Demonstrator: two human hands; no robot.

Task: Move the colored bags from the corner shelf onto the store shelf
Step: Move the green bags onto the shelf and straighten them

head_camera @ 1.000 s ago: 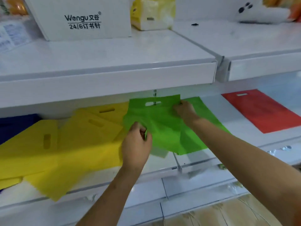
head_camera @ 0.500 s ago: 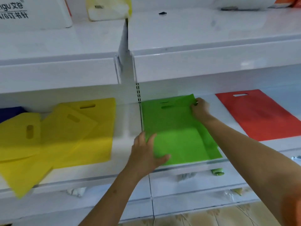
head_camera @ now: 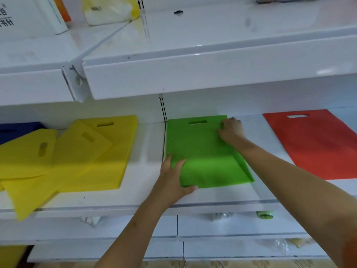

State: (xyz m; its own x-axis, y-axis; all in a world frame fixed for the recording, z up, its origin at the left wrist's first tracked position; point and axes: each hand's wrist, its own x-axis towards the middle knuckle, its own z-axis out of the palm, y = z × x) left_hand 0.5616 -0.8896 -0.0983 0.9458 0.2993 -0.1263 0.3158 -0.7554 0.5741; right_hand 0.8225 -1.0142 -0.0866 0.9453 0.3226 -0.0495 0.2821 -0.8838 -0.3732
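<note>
Head view: the green bag lies flat on the white store shelf, its handle slot toward the back wall and its left edge just beside the slotted upright post.

The left hand sits at the bag's 7 o'clock corner. Its fingers are straight and released, lying along the left edge, and the thumb runs under the near edge.

The right hand sits at the bag's 1 o'clock corner, just right of the handle slot. Its fingers are curled down onto the fabric; whether they pinch the bag or only press it cannot be told.

At 3 o'clock of the green bag, apart from it, a red bag lies flat on the same shelf.

At 9 o'clock, past the post, yellow bags lie fanned and overlapping on the corner shelf; one corner overhangs the front edge. A dark blue bag shows behind them.

The upper shelf overhangs at 12 o'clock, bearing a white box and a yellow-and-white pack
</note>
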